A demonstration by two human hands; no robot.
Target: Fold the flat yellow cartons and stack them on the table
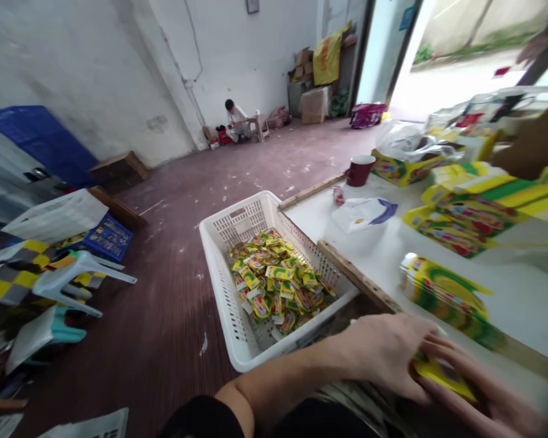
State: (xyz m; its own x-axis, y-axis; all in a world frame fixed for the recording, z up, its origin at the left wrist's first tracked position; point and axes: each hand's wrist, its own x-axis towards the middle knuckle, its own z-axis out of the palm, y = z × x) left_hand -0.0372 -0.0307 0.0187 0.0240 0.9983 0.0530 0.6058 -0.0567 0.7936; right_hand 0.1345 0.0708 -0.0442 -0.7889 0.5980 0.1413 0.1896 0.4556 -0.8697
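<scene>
Close to the table's front edge, my left hand [388,350] and my right hand [493,392] come together around a small yellow carton [445,374]. Fingers of both hands close on it and hide most of its surface; the right hand is smeared by motion. Just beyond them, a row of flat yellow-and-green printed cartons [447,292] lies on the white tabletop [374,243]. Left of my forearm stands a white plastic basket [228,304], holding a heap of small filled yellow-and-green boxes [278,274].
Stacked yellow display boxes [470,213] occupy the table's right side. A maroon mug [360,170] and a white-and-purple wrapper [365,213] sit farther back. Wooden strips [351,267] edge the table. Plastic stools [73,280] stand left; another person [237,121] sits by the far wall.
</scene>
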